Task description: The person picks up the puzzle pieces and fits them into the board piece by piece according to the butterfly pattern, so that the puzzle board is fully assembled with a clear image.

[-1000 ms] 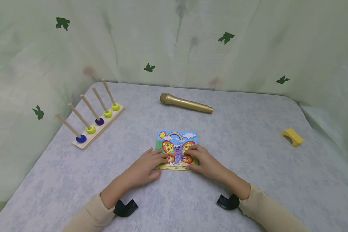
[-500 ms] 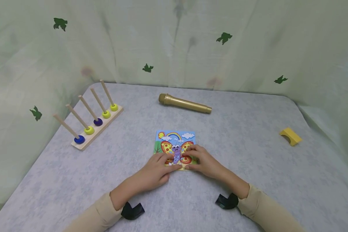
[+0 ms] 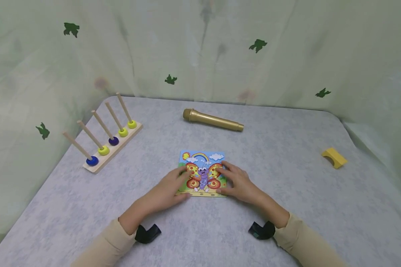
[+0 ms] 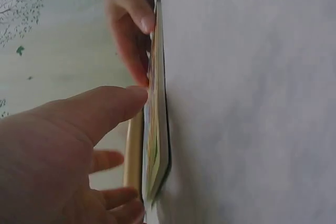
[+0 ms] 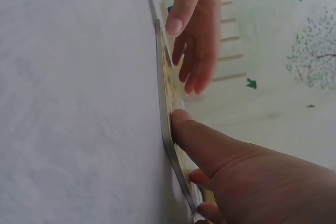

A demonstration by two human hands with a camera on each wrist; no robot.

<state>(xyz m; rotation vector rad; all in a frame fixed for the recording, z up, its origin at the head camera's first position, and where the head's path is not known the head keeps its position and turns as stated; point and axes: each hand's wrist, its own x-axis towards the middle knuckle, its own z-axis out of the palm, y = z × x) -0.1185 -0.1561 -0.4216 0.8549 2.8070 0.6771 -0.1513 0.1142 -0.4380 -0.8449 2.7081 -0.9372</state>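
Note:
A flat picture puzzle (image 3: 203, 181) with a purple butterfly, rainbow and sun lies on the table in the head view. My left hand (image 3: 168, 189) is at its left side, fingers spread over the edge and thumb by the lower left corner. On the opposite side my right hand (image 3: 241, 183) has its fingers on the right wing and its thumb near the lower right corner. Seen from the right wrist, the right thumb (image 5: 191, 132) touches the puzzle's face close to the rim. In the left wrist view the puzzle's thin edge (image 4: 163, 108) shows side-on beside the left thumb (image 4: 113, 106).
A gold toy microphone (image 3: 214, 120) lies behind the puzzle. At the left stands a wooden peg rack (image 3: 118, 146) with yellow and blue beads. A yellow arched block (image 3: 334, 157) sits far right. A pale curtain (image 3: 217, 52) hangs behind the table (image 3: 280, 141).
My left hand reached rightward across the puzzle's lower part, then drew back to its left side. The right hand's fingers have spread and shifted slightly outward. The puzzle has hardly moved.

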